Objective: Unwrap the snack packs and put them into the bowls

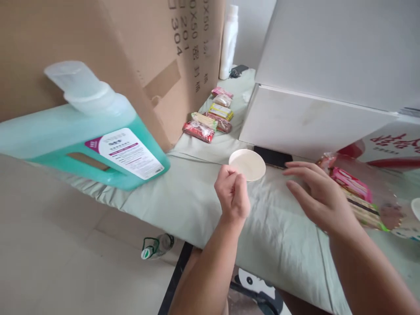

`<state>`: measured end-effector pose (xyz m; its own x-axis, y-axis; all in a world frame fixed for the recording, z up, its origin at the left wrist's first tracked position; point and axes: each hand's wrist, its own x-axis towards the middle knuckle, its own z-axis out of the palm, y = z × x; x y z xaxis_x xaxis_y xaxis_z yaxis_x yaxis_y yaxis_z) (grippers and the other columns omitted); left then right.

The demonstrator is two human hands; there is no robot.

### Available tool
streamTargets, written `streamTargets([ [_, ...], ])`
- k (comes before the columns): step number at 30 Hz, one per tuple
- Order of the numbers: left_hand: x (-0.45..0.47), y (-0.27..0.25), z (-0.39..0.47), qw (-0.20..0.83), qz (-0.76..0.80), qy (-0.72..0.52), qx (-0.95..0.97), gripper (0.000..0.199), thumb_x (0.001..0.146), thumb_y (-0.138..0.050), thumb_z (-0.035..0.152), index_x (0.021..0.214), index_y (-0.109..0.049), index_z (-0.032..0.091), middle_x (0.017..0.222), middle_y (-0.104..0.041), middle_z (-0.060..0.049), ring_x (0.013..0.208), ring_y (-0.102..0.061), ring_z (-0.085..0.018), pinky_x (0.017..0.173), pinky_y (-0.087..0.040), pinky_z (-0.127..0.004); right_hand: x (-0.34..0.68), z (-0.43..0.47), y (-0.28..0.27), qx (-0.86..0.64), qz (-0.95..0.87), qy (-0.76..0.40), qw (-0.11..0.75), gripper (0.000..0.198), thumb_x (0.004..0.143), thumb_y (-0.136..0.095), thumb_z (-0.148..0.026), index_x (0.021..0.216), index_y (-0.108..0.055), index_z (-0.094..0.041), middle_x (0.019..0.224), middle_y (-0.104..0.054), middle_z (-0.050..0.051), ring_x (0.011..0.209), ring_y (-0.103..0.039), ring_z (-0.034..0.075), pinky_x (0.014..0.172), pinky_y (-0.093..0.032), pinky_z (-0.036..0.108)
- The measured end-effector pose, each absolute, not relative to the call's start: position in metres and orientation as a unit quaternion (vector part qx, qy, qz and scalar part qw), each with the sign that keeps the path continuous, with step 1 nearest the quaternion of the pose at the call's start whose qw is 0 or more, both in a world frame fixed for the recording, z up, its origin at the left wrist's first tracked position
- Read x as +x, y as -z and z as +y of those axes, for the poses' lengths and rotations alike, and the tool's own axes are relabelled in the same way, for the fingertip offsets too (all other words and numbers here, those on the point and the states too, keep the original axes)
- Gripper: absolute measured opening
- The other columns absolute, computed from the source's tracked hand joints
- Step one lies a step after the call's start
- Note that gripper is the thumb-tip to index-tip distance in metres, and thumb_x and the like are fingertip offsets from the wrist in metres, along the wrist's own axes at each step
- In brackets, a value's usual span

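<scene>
My left hand is closed in a fist over the cloth, thumb folded against the curled fingers. Whatever may be inside it is hidden. Just behind it, its lower left rim partly covered by the fist, is a round off-white cup or bowl with its opening facing up. I cannot tell whether the fist touches it. To the right, my right hand hovers with fingers stretched and apart, holding nothing visible. A black phone lies beyond its fingertips. Beside this hand is a clear plastic bag of wrapped snacks.
Several wrapped snacks lie beside a large cardboard box. A jug of green liquid stands at left. White boxes fill the back right. A white bottle stands behind. A clear bottle is on the floor.
</scene>
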<state>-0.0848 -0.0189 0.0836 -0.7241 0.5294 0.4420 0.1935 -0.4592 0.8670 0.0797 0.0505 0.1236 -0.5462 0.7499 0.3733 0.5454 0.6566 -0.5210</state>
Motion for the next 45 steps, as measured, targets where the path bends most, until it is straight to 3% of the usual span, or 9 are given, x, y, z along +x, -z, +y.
streamTargets([
  [5, -0.125, -0.073, -0.026, 0.215, 0.501, -0.785, 0.293, 0.040, 0.080, -0.045, 0.010, 0.056, -0.014, 0.019, 0.052, -0.014, 0.004, 0.049, -0.016, -0.008, 0.049, -0.013, -0.032, -0.064, 0.105, -0.124, -0.300, -0.901, -0.222, 0.222, 0.027, 0.084, -0.056, -0.026, 0.107, -0.070, -0.021, 0.111, -0.071, 0.009, 0.102, -0.067, 0.024, 0.090, -0.054, 0.039],
  [12, -0.155, -0.065, -0.023, 0.243, 0.514, -0.777, 0.270, 0.040, 0.077, -0.047, 0.015, 0.053, -0.015, 0.020, 0.052, -0.014, 0.004, 0.051, -0.015, -0.008, 0.050, -0.013, -0.031, -0.189, 0.163, -0.104, -0.357, -0.924, -0.103, 0.085, 0.044, 0.079, -0.061, -0.022, 0.123, -0.064, -0.016, 0.128, -0.064, 0.016, 0.100, -0.063, 0.028, 0.093, -0.048, 0.045],
  [17, -0.161, -0.063, -0.023, 0.254, 0.521, -0.775, 0.252, 0.039, 0.075, -0.049, 0.018, 0.054, -0.016, 0.020, 0.053, -0.013, 0.004, 0.051, -0.014, -0.008, 0.050, -0.013, -0.030, -0.141, 0.137, -0.114, -0.324, -0.929, -0.100, 0.150, 0.033, 0.083, -0.058, -0.027, 0.114, -0.065, -0.019, 0.111, -0.068, 0.012, 0.096, -0.062, 0.025, 0.089, -0.048, 0.041],
  [20, -0.157, -0.063, -0.019, 0.276, 0.522, -0.769, 0.244, 0.039, 0.075, -0.049, 0.020, 0.054, -0.016, 0.021, 0.054, -0.012, 0.004, 0.052, -0.013, -0.008, 0.049, -0.014, -0.029, -0.066, 0.122, -0.117, -0.430, -0.879, -0.058, 0.199, 0.038, 0.080, -0.059, -0.031, 0.116, -0.064, -0.020, 0.102, -0.068, 0.011, 0.087, -0.061, 0.024, 0.079, -0.048, 0.038],
  [22, -0.152, -0.062, -0.014, 0.287, 0.541, -0.749, 0.254, 0.041, 0.077, -0.050, 0.022, 0.055, -0.016, 0.021, 0.055, -0.012, 0.004, 0.051, -0.015, -0.008, 0.049, -0.016, -0.029, -0.020, 0.113, -0.111, -0.533, -0.829, -0.060, 0.159, 0.037, 0.076, -0.064, -0.039, 0.106, -0.067, -0.019, 0.084, -0.067, 0.007, 0.074, -0.059, 0.023, 0.069, -0.045, 0.035],
  [25, -0.140, -0.059, -0.004, 0.292, 0.595, -0.681, 0.309, 0.043, 0.081, -0.054, 0.026, 0.054, -0.021, 0.022, 0.055, -0.018, 0.004, 0.053, -0.023, -0.010, 0.051, -0.022, -0.027, 0.028, 0.097, -0.095, -0.562, -0.798, -0.200, 0.082, 0.023, 0.077, -0.059, -0.037, 0.089, -0.067, -0.019, 0.066, -0.061, 0.001, 0.062, -0.054, 0.017, 0.059, -0.039, 0.030],
  [31, -0.091, -0.052, 0.013, 0.306, 0.597, -0.586, 0.454, 0.022, 0.075, -0.066, 0.027, 0.074, -0.044, 0.023, 0.063, -0.040, 0.007, 0.058, -0.039, -0.010, 0.058, -0.035, -0.023, 0.093, 0.034, -0.080, -0.563, -0.688, -0.348, 0.297, 0.037, 0.084, -0.053, -0.033, 0.118, -0.061, -0.020, 0.055, -0.044, -0.008, 0.050, -0.043, 0.013, 0.053, -0.035, 0.027],
  [38, -0.022, -0.054, 0.003, 0.316, 0.598, -0.460, 0.575, 0.017, 0.078, -0.066, 0.029, 0.072, -0.052, 0.021, 0.057, -0.046, 0.006, 0.052, -0.040, -0.010, 0.051, -0.032, -0.023, 0.187, -0.011, -0.070, -0.501, -0.541, -0.497, 0.457, 0.031, 0.091, -0.052, -0.044, 0.114, -0.055, -0.023, 0.055, -0.040, -0.009, 0.048, -0.039, 0.012, 0.050, -0.031, 0.026],
  [45, 0.100, -0.103, 0.040, 0.342, 0.535, -0.588, 0.502, 0.028, 0.075, -0.076, 0.040, 0.079, -0.055, 0.021, 0.066, -0.055, 0.003, 0.055, -0.047, -0.011, 0.048, -0.037, -0.022, 0.270, -0.004, -0.074, -0.507, -0.339, -0.549, 0.572, 0.021, 0.085, -0.048, -0.037, 0.100, -0.051, -0.023, 0.055, -0.037, -0.009, 0.049, -0.035, 0.011, 0.049, -0.029, 0.025],
])
